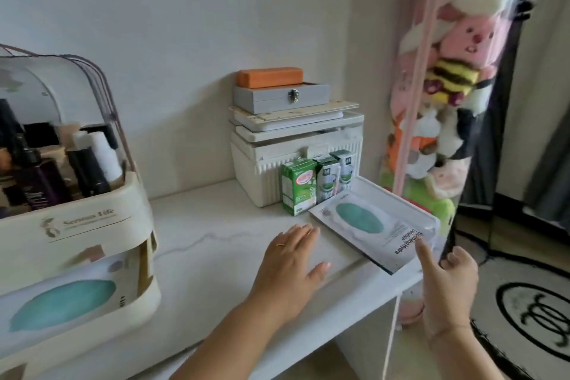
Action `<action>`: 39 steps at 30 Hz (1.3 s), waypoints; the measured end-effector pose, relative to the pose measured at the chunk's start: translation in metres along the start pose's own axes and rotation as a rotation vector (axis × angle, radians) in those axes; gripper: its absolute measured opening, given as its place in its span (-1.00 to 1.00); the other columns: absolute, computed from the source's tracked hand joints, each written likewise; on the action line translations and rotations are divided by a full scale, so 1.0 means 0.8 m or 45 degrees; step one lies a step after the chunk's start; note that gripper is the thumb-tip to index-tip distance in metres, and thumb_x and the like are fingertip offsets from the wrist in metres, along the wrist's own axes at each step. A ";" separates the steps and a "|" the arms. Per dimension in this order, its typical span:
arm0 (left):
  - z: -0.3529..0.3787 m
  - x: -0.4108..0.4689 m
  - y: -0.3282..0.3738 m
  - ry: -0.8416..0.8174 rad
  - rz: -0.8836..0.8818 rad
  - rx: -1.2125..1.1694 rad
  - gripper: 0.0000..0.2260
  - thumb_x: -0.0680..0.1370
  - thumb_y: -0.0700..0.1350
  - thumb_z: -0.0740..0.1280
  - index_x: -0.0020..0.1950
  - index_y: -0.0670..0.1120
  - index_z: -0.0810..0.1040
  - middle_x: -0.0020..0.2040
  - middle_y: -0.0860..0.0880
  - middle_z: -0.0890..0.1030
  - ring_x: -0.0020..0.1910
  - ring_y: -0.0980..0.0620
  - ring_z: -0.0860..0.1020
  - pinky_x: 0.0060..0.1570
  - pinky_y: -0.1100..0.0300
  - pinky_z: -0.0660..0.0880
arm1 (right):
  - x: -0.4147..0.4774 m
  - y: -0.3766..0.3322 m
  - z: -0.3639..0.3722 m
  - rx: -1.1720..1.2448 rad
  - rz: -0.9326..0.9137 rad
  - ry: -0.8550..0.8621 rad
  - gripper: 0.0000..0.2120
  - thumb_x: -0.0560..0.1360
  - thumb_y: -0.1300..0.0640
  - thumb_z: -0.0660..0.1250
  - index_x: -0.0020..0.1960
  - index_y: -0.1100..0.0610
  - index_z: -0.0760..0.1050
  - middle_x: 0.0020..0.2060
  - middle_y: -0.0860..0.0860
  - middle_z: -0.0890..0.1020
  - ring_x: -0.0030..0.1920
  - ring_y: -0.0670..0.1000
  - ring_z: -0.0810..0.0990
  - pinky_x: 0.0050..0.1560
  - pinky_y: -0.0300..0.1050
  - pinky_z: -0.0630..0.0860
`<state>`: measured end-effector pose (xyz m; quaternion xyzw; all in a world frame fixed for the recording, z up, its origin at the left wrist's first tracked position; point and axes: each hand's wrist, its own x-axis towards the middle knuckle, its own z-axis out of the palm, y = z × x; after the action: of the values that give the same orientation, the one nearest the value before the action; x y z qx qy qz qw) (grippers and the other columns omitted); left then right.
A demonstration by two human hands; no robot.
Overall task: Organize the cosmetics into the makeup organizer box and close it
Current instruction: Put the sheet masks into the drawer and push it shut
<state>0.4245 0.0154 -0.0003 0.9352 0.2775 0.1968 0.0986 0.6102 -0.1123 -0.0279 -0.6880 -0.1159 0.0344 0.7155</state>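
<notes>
Both hands [293, 256] flat or reaching beside mask sachet [367, 230] on tray

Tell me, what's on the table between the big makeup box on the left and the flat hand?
Nothing. In the head view, the white tabletop is bare between the makeup organizer box and the left hand.

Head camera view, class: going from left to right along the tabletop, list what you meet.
makeup organizer box → left hand → green cartons → sheet mask packet → right hand
</notes>
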 end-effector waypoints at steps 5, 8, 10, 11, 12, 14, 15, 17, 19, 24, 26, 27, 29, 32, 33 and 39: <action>0.043 0.049 0.019 -0.275 0.076 0.131 -0.38 0.56 0.28 -0.03 0.54 0.07 -0.13 0.57 0.08 -0.13 0.53 0.12 -0.15 0.48 0.09 -0.18 | 0.022 0.013 0.010 0.500 0.566 -0.378 -0.58 0.49 -0.04 0.35 0.12 0.30 0.48 -0.30 0.13 0.51 -0.45 0.00 0.55 -0.44 -0.18 0.57; 0.052 0.055 0.014 -0.305 0.104 0.162 -0.37 0.53 0.33 -0.05 0.53 0.13 -0.12 0.56 0.12 -0.15 0.53 0.13 -0.12 0.45 0.09 -0.17 | 0.025 0.014 0.021 0.619 0.648 -0.521 -0.78 0.51 0.08 0.34 0.06 0.20 0.49 -0.21 0.13 0.59 -0.43 0.02 0.63 -0.45 -0.15 0.59; 0.051 0.053 0.012 -0.268 0.112 0.109 -0.36 0.52 0.34 -0.03 0.53 0.13 -0.07 0.56 0.14 -0.12 0.52 0.14 -0.08 0.45 0.11 -0.15 | 0.025 0.020 0.023 0.641 0.560 -0.513 -0.86 0.51 0.18 0.32 0.06 0.18 0.51 -0.15 0.12 0.63 -0.33 0.02 0.65 -0.42 -0.15 0.59; 0.050 0.051 0.012 -0.241 0.117 0.085 -0.36 0.52 0.34 -0.02 0.54 0.11 -0.04 0.56 0.13 -0.11 0.52 0.15 -0.06 0.46 0.11 -0.13 | 0.023 0.021 0.023 0.616 0.494 -0.492 -0.87 0.52 0.22 0.31 0.06 0.18 0.51 -0.13 0.11 0.64 -0.28 0.02 0.65 -0.40 -0.16 0.59; 0.050 0.050 0.014 -0.209 0.120 0.057 -0.36 0.52 0.33 -0.02 0.54 0.09 -0.01 0.56 0.13 -0.08 0.52 0.14 -0.03 0.47 0.12 -0.10 | 0.021 0.021 0.021 0.575 0.426 -0.470 -0.86 0.52 0.26 0.30 0.08 0.20 0.50 -0.11 0.12 0.65 -0.22 0.04 0.64 -0.37 -0.15 0.61; 0.045 0.047 0.018 -0.100 0.072 -0.086 -0.34 0.51 0.33 0.00 0.53 0.04 0.09 0.56 0.10 0.03 0.51 0.12 0.04 0.47 0.15 -0.03 | 0.011 0.016 0.012 0.492 0.284 -0.462 -0.84 0.53 0.30 0.27 0.09 0.18 0.50 -0.11 0.11 0.65 -0.16 0.06 0.62 -0.29 -0.13 0.62; 0.040 0.045 0.019 -0.005 0.026 -0.218 -0.33 0.49 0.32 0.03 0.52 0.02 0.14 0.55 0.08 0.10 0.50 0.11 0.08 0.46 0.17 0.01 | 0.005 0.013 0.004 0.465 0.209 -0.482 -0.84 0.53 0.31 0.27 0.07 0.14 0.50 -0.11 0.08 0.67 -0.16 0.05 0.62 -0.25 -0.13 0.61; 0.030 0.038 0.017 0.205 -0.076 -0.468 -0.32 0.48 0.24 0.20 0.51 -0.03 0.16 0.46 0.07 0.26 0.44 0.10 0.21 0.40 0.21 0.14 | -0.008 0.007 -0.014 0.425 0.048 -0.564 -0.80 0.52 0.31 0.27 0.05 0.07 0.52 -0.10 0.03 0.70 -0.13 -0.01 0.66 -0.20 -0.18 0.62; 0.015 0.029 0.008 0.266 -0.208 -0.738 -0.22 0.43 0.07 0.42 0.51 -0.05 0.09 0.35 0.11 0.33 0.33 0.11 0.35 0.31 0.19 0.30 | -0.018 0.001 -0.028 0.361 -0.093 -0.697 -0.76 0.52 0.34 0.27 0.09 0.08 0.53 -0.03 0.01 0.70 -0.04 -0.03 0.67 -0.08 -0.16 0.63; -0.033 -0.005 -0.029 0.246 -0.317 -1.113 -0.66 0.39 -0.24 0.48 0.08 0.01 0.50 -0.10 0.09 0.67 -0.11 0.14 0.63 -0.19 0.35 0.53 | -0.026 -0.028 -0.005 0.324 -0.248 -0.849 -0.72 0.51 0.39 0.24 0.05 0.07 0.57 -0.04 -0.01 0.71 -0.01 -0.05 0.65 0.01 -0.23 0.59; -0.055 -0.021 -0.039 0.343 -0.326 -1.177 -0.76 0.44 -0.24 0.43 0.03 0.01 0.52 -0.15 0.09 0.69 -0.22 0.09 0.64 -0.28 0.36 0.52 | -0.029 -0.043 0.022 0.357 -0.284 -0.909 -0.71 0.52 0.39 0.22 0.03 0.04 0.57 -0.09 -0.06 0.71 -0.05 -0.10 0.65 -0.06 -0.28 0.57; -0.063 -0.027 -0.045 0.404 -0.336 -1.183 -0.77 0.45 -0.22 0.42 0.04 0.01 0.52 -0.14 0.09 0.68 -0.23 0.10 0.64 -0.29 0.37 0.51 | -0.031 -0.049 0.037 0.381 -0.293 -0.942 -0.71 0.53 0.39 0.22 0.04 0.05 0.56 -0.10 -0.06 0.71 -0.07 -0.11 0.65 -0.09 -0.30 0.56; -0.075 -0.040 -0.054 0.524 -0.402 -1.131 -0.78 0.46 -0.22 0.41 0.04 0.02 0.51 -0.13 0.07 0.68 -0.22 0.10 0.64 -0.28 0.36 0.51 | -0.037 -0.057 0.065 0.393 -0.293 -1.001 -0.72 0.53 0.40 0.21 0.04 0.08 0.56 -0.11 -0.06 0.71 -0.10 -0.12 0.64 -0.11 -0.32 0.54; -0.072 -0.061 -0.067 0.585 -0.570 -1.067 -0.77 0.46 -0.26 0.40 0.06 -0.02 0.50 -0.06 0.02 0.67 -0.12 0.02 0.65 -0.14 0.16 0.58 | -0.050 -0.049 0.097 0.262 -0.280 -1.048 -0.76 0.53 0.37 0.23 -0.03 0.07 0.57 -0.20 -0.08 0.68 -0.16 -0.10 0.60 -0.13 -0.26 0.52; -0.066 -0.068 -0.071 0.572 -0.629 -1.028 -0.78 0.47 -0.25 0.39 0.05 -0.03 0.49 -0.03 0.00 0.67 -0.08 0.01 0.64 -0.05 0.11 0.57 | -0.055 -0.043 0.102 0.221 -0.257 -1.066 -0.78 0.53 0.35 0.24 -0.06 0.08 0.56 -0.25 -0.10 0.66 -0.19 -0.09 0.57 -0.14 -0.24 0.50; -0.067 -0.087 -0.063 0.631 -0.698 -0.821 -0.93 0.54 -0.11 0.29 -0.01 0.02 0.43 -0.17 0.09 0.66 -0.13 0.17 0.60 -0.29 0.43 0.39 | -0.072 -0.040 0.105 0.220 -0.296 -0.980 -0.85 0.53 0.31 0.26 -0.15 0.13 0.52 -0.37 -0.11 0.63 -0.31 -0.16 0.53 -0.30 -0.36 0.45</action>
<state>0.3244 0.0225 0.0112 0.6745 0.4536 0.4562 0.3622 0.5332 -0.0440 -0.0006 -0.5446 -0.4489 0.2179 0.6741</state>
